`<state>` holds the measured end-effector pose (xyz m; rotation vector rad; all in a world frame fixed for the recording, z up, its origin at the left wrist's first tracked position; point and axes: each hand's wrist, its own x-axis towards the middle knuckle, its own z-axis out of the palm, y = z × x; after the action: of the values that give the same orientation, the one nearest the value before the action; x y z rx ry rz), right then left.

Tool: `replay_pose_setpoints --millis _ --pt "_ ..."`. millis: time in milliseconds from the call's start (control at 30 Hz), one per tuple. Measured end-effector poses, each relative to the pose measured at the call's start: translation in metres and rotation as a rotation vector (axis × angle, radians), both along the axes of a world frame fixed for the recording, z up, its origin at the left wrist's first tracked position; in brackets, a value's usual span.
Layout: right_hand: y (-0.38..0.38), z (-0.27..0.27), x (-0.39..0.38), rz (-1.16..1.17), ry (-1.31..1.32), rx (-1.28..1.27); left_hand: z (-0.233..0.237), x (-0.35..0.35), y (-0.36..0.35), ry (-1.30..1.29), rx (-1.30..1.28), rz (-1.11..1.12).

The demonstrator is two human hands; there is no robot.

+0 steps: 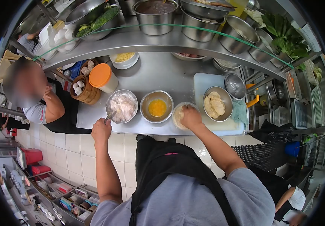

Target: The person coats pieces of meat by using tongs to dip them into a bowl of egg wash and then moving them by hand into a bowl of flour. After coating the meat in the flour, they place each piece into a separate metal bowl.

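Observation:
My left hand (101,130) is closed around the handle end of metal tongs (110,115), whose tips reach into a steel bowl (135,103) of white, floury pieces (122,105). To its right is a steel bowl (144,111) holding beaten egg (157,108). My right hand (190,116) is down in a shallow bowl of pale crumbs (178,116), fingers bent inward; whatever they hold is hidden. Beside that hand, a bowl (227,102) with pale, coated pieces (214,104) rests on a white cutting board (204,81).
An orange-lidded tub (103,77) and bamboo steamers (89,92) stand at the left. An empty steel bowl (235,86) and a green cloth (239,111) lie right. A shelf (162,45) with pots and vegetables crosses overhead. A co-worker (51,101) stands at the table's left end.

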<state>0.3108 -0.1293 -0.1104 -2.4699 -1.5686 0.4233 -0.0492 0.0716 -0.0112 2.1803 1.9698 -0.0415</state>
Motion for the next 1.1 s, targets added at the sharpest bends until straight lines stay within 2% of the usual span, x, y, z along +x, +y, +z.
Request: replay_pose_setpoints --millis 67,133,167,233,367,433,633,700,733,800,867,933,1000,1067,1100 --pt "-0.001 0.005 0.004 -0.005 0.021 0.039 -0.003 -0.003 0.001 -0.028 0.039 -0.024" --pt "-0.002 0.011 0.009 -0.029 0.151 0.101 -0.001 -0.003 0.002 -0.052 0.03 -0.01" --pt "-0.003 0.014 0.012 -0.033 0.151 0.097 0.0 -0.002 0.002 -0.076 0.021 0.001" --pt "-0.004 0.026 0.019 -0.024 0.341 0.099 0.002 0.0 0.0 -0.102 0.018 0.002" --pt "-0.006 0.027 0.028 -0.027 0.461 0.008 -0.003 0.001 0.002 -0.145 0.032 -0.024" --pt "-0.009 0.034 0.034 -0.093 0.713 0.11 0.001 0.005 0.002 -0.174 0.03 -0.015" --pt "-0.032 0.085 0.092 -0.21 0.57 0.278 0.005 -0.001 0.005 -0.239 0.032 -0.015" --pt "-0.038 0.101 0.104 -0.304 0.295 0.302 0.005 -0.003 0.008 -0.251 0.045 -0.016" --pt "-0.043 0.097 0.11 -0.302 0.295 0.303 0.003 -0.005 0.01 -0.261 0.04 -0.011" --pt "-0.046 0.075 0.124 -0.252 -0.058 0.3 0.001 -0.009 0.013 -0.264 0.045 0.008" --pt "-0.049 0.054 0.126 -0.222 -0.061 0.31 0.001 -0.01 0.015 -0.214 0.077 -0.024" --pt "-0.052 0.045 0.118 -0.189 -0.087 0.136 0.006 -0.011 0.017 -0.175 0.093 -0.01" --pt "-0.056 0.045 0.11 -0.168 -0.064 0.224 0.012 -0.012 0.018 -0.112 0.1 -0.064" --pt "-0.056 0.049 0.104 -0.348 0.201 0.326 0.02 -0.009 0.017 -0.071 0.08 -0.048" --pt "-0.055 0.057 0.099 -0.377 0.215 0.315 0.02 -0.01 0.019 -0.031 0.058 -0.088"
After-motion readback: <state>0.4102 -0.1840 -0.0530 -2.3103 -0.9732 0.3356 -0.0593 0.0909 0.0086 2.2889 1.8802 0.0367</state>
